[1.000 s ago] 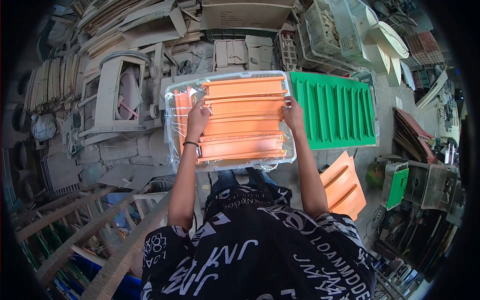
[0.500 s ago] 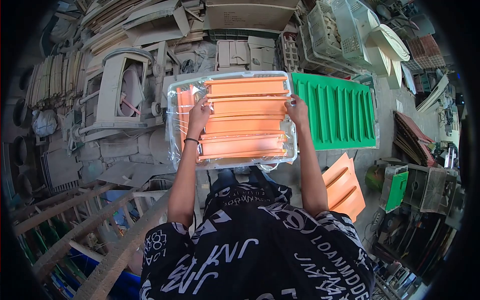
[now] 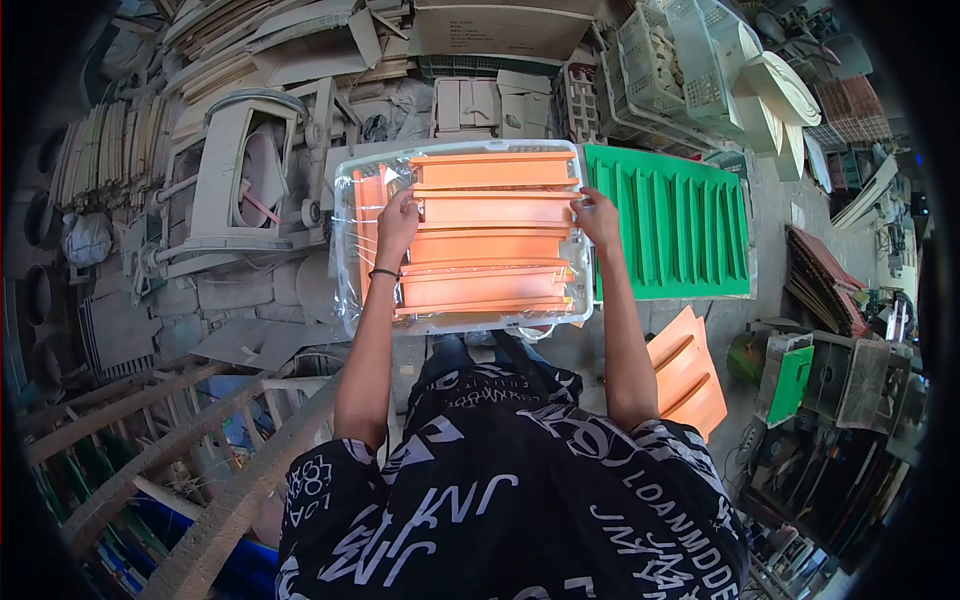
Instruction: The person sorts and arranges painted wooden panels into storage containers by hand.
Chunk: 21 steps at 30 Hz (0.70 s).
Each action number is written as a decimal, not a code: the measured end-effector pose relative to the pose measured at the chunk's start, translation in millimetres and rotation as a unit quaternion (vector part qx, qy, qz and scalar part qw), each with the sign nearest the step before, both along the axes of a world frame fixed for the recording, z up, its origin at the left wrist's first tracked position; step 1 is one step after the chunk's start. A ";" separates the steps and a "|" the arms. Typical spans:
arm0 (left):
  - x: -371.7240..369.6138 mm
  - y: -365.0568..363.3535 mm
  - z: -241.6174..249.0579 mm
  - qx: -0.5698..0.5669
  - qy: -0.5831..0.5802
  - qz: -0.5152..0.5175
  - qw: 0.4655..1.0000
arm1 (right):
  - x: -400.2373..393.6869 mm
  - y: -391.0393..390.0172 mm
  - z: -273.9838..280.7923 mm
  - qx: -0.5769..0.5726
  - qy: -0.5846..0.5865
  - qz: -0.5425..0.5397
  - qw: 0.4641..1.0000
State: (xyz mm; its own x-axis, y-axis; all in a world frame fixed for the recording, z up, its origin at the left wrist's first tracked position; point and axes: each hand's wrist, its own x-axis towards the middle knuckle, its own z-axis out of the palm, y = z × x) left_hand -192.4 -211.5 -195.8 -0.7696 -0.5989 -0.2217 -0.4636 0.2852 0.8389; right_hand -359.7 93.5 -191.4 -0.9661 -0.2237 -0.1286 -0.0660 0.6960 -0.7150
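A clear plastic bin [image 3: 345, 285] in front of me holds several orange channel-shaped pieces [image 3: 490, 246], stacked in rows with shiny clear wrap around them. My left hand [image 3: 398, 222], with a dark band on its wrist, is closed at the left end of the second orange piece [image 3: 495, 209] from the far side. At that piece's right end, by the bin's right wall, my right hand [image 3: 597, 217] has its fingers pinched on it. More orange pieces [image 3: 370, 200] stand along the bin's left side. Both sets of fingertips are partly hidden.
Right of the bin lies a green ribbed panel [image 3: 670, 222]. Orange boards [image 3: 688, 375] lie nearer me on the right. A dusty cream-coloured frame [image 3: 240, 180] stands left, and a wooden rail structure [image 3: 230, 470] is at lower left. Cardboard boxes [image 3: 500, 30] and crates [image 3: 650, 60] fill the back.
Almost nothing differs. Both hands stay at the ends of the same orange piece, with the right hand shifted very slightly.
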 end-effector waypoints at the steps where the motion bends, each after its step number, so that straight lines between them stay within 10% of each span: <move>1: -0.5 -1.9 -0.1 -0.001 -0.007 -0.001 1.000 | -1.0 0.6 -0.5 -0.018 -0.025 -0.006 1.000; 21: 20.1 -8.0 6.5 -0.058 -0.027 -0.035 0.997 | 14.1 4.8 22.2 0.004 0.050 -0.016 0.999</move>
